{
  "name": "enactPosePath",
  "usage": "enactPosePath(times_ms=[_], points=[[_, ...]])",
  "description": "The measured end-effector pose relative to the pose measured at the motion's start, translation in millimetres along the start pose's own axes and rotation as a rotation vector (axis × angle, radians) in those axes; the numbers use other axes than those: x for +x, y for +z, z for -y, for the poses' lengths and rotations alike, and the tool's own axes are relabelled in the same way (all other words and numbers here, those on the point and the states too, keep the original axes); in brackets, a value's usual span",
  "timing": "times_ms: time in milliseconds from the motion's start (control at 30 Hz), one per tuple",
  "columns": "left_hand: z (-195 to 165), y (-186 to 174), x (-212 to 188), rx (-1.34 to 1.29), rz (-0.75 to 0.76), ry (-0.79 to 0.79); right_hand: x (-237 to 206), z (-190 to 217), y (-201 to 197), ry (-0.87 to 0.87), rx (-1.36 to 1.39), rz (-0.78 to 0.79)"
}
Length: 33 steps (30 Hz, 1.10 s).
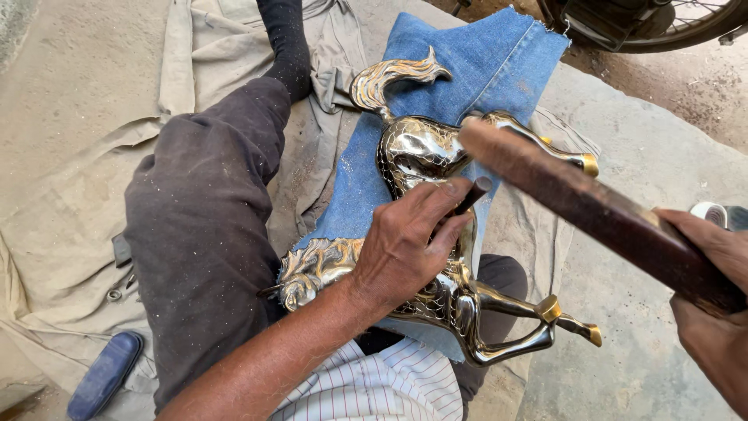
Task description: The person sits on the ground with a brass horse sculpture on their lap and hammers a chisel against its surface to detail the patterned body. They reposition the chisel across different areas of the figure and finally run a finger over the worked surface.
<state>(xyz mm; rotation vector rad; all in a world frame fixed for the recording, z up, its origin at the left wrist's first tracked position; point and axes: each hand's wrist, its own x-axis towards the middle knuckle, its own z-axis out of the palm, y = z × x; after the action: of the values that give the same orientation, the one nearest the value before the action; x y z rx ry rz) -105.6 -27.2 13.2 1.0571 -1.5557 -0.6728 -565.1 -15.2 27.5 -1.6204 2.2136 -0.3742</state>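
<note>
A shiny silver and gold metal horse figure (417, 152) lies on its side on a piece of blue denim cloth (483, 70) across my lap. My left hand (405, 242) rests on the horse's body and pinches a short dark punch (471, 195) against it. My right hand (713, 312) grips the end of a long brown wooden stick (592, 206), which is raised over the horse and blurred. The horse's tail points away from me, its head lies by my left knee, and its gold-hoofed legs stick out to the right.
I sit on a beige cloth (86, 226) spread over the ground, with my leg in dark trousers (206, 226) stretched ahead. A blue object (105, 374) lies at lower left. A wheel (654, 23) stands at top right. A white roll (710, 210) sits at the right edge.
</note>
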Motion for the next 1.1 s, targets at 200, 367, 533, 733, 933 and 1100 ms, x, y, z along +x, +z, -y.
enactPosePath(times_ms=[200,367,533,733,933,1100], points=[[-33.4,-48.8,-23.3,-0.221,-0.191,-0.045,-36.4,-30.1,5.5,-0.041,0.299,-0.112],[-2.7,-128.0,-34.8,0.027,-0.418,0.059,-89.4,-49.1,37.9,-0.130,0.703,-0.317],[73.7,-219.5,-60.4,0.433,-0.597,0.092,-138.5,-53.0,109.7,0.247,0.896,-0.408],[158.3,-240.7,-150.5,0.679,-0.344,-0.638,-209.4,4.1,217.1,0.549,1.300,-0.232],[185.4,-220.1,-212.3,0.631,0.060,-0.861,-230.1,83.0,243.7,0.328,0.978,-0.315],[172.3,-231.4,-207.0,0.690,0.110,-0.839,-216.3,107.5,234.6,0.353,0.884,-0.240]])
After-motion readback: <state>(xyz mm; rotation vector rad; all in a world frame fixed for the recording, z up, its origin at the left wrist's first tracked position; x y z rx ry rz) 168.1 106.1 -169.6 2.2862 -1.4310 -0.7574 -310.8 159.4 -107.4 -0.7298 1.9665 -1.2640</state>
